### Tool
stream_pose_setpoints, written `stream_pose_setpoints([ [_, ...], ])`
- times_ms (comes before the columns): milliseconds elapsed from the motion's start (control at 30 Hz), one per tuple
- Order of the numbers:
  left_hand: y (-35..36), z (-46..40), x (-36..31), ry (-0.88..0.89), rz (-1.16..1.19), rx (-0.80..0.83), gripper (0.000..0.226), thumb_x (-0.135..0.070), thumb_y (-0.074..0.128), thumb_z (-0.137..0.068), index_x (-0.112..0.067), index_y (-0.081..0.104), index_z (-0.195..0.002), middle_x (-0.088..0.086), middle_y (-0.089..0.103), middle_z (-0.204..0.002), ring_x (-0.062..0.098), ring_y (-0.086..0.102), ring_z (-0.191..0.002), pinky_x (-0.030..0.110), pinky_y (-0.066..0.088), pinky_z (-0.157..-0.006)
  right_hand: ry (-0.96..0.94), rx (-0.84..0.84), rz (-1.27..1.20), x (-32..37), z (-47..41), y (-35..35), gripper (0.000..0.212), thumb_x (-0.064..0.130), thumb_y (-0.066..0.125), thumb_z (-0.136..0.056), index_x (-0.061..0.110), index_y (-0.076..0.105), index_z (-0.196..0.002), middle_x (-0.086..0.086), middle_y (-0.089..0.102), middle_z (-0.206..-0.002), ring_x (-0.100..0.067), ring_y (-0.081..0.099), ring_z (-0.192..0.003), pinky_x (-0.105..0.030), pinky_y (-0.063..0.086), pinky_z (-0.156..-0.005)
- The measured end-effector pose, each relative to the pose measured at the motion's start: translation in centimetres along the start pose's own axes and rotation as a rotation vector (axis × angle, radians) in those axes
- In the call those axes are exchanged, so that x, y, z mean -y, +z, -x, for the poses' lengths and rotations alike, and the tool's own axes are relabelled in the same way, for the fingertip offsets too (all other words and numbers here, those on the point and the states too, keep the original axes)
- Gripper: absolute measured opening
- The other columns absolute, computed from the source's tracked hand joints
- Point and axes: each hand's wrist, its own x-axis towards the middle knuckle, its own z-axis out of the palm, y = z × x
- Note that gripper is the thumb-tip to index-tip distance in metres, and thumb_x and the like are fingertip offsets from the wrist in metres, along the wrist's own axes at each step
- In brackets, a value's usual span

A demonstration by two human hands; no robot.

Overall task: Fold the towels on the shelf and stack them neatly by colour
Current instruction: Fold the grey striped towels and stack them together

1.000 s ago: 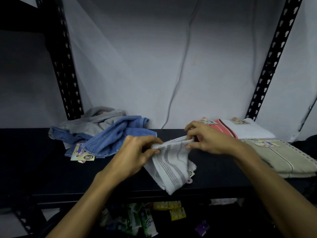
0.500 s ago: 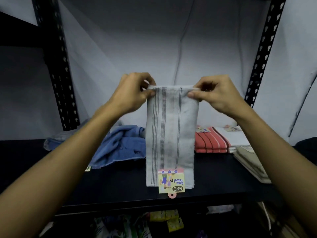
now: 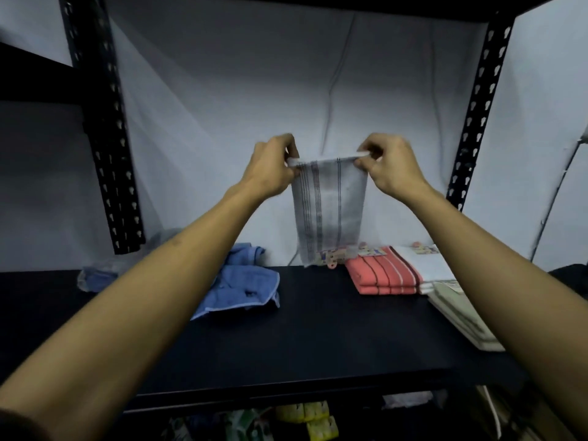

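Both hands are up in front of me, arms stretched out over the dark shelf (image 3: 318,338). With my left hand (image 3: 273,168) I pinch the upper left corner of a white striped towel (image 3: 329,211), fingers curled tight round the edge; my right hand (image 3: 389,168) pinches the upper right corner the same way, thumb and forefinger closed on the cloth. Between the two grips the top edge runs level from left to right, pulled fairly straight.

From that edge the towel hangs free in the air, its long axis straight up and down, the dark stripes running along its length. Its lower end points at the shelf and hovers just above the back of the board, where a coloured paper tag (image 3: 331,257) dangles from the hem. That bottom part is blurred, so I cannot tell whether it touches the board.

On the shelf to the left lies a crumpled blue towel (image 3: 245,288), partly hidden behind my left forearm. To the right, a folded stack of coral striped towels (image 3: 385,276) sits just beside a folded white towel (image 3: 426,265), and nearer me a folded pale green towel (image 3: 461,316) lies next to my right forearm. Black perforated uprights (image 3: 111,148) frame the bay on either side.
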Motion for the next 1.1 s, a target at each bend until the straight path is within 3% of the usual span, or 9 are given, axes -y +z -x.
stream_pose_setpoints([
  [133,2.7,7.6,2.5,-0.035,0.146,0.131,0.017,0.003,0.067,-0.085,-0.012,0.060,-0.085,0.008,0.070,-0.081,0.019,0.071,-0.059,0.039,0.059,-0.048,-0.016,0.187,-0.071,-1.8,7.8,0.9,0.006,0.012,0.076,-0.083,0.013,0.071,-0.086,0.006,0.069,-0.079,-0.002,0.060,-0.072,-0.016,0.042,-0.068],
  [300,5.6,19.4,6.5,-0.046,0.114,0.282,0.018,-0.005,0.072,-0.086,-0.021,0.065,-0.087,-0.007,0.072,-0.077,0.006,0.069,-0.071,0.037,0.057,-0.071,0.019,0.549,-0.139,-2.7,19.8,3.8,0.009,0.015,0.074,-0.085,0.021,0.066,-0.085,0.007,0.066,-0.078,-0.005,0.055,-0.063,-0.032,0.049,-0.063],
  [467,4.8,25.9,9.8,-0.082,0.068,0.283,0.026,-0.003,0.076,-0.083,-0.024,0.069,-0.097,-0.013,0.073,-0.097,0.002,0.067,-0.092,0.026,0.052,-0.083,-0.157,0.759,-0.190,0.2,26.9,7.5,0.011,0.020,0.072,-0.088,0.020,0.063,-0.095,0.011,0.060,-0.093,-0.006,0.056,-0.089,-0.032,0.050,-0.080],
  [633,2.0,26.2,12.2,-0.173,-0.105,0.350,0.036,0.005,0.071,-0.078,-0.023,0.071,-0.101,-0.008,0.073,-0.100,0.014,0.068,-0.095,0.024,0.049,-0.081,-0.115,0.823,-0.380,3.2,25.8,9.1,0.014,0.031,0.067,-0.095,0.018,0.070,-0.101,0.011,0.068,-0.099,-0.006,0.061,-0.096,-0.022,0.048,-0.087],
  [767,1.6,24.8,9.3,-0.226,-0.138,0.288,0.047,0.008,0.056,-0.077,-0.018,0.070,-0.113,0.000,0.071,-0.115,0.021,0.064,-0.110,0.035,0.052,-0.093,-0.019,0.596,-0.271,-0.5,21.4,11.6,0.018,0.013,0.055,-0.101,0.012,0.071,-0.109,0.003,0.071,-0.112,-0.011,0.062,-0.106,-0.027,0.045,-0.096],
  [867,4.1,25.3,5.3,-0.275,-0.008,0.284,0.036,-0.019,0.055,-0.097,-0.021,0.055,-0.134,0.004,0.060,-0.137,0.024,0.054,-0.127,0.034,0.042,-0.105,0.109,0.573,0.054,-5.8,19.6,13.1,0.032,0.003,0.048,-0.097,0.007,0.065,-0.124,-0.012,0.065,-0.129,-0.031,0.060,-0.120,-0.039,0.044,-0.104],
  [933,6.6,26.5,3.5,-0.407,-0.003,0.523,0.062,-0.052,0.040,-0.104,-0.021,0.024,-0.156,0.009,0.028,-0.162,0.032,0.026,-0.149,0.042,0.021,-0.122,0.153,0.620,0.136,-7.7,20.6,13.2,0.032,0.010,0.047,-0.100,0.009,0.062,-0.128,-0.012,0.063,-0.131,-0.033,0.059,-0.119,-0.042,0.045,-0.102],
  [1000,8.2,27.6,3.7,-0.464,-0.126,0.646,0.080,-0.066,0.024,-0.100,-0.020,0.001,-0.161,0.014,0.001,-0.169,0.035,-0.003,-0.155,0.050,-0.002,-0.125,0.105,0.616,0.185,-8.1,22.7,12.4,0.028,0.021,0.043,-0.105,0.014,0.059,-0.127,-0.006,0.060,-0.127,-0.029,0.055,-0.117,-0.045,0.045,-0.093],
  [1100,7.7,27.3,6.5,-0.394,-0.186,0.643,0.082,-0.070,0.019,-0.097,-0.021,0.008,-0.162,0.009,-0.001,-0.170,0.025,-0.009,-0.156,0.045,-0.009,-0.125,0.027,0.554,0.267,-7.7,25.2,9.8,0.023,0.029,0.040,-0.106,0.019,0.060,-0.114,0.005,0.054,-0.109,-0.020,0.048,-0.107,-0.038,0.037,-0.078],
])
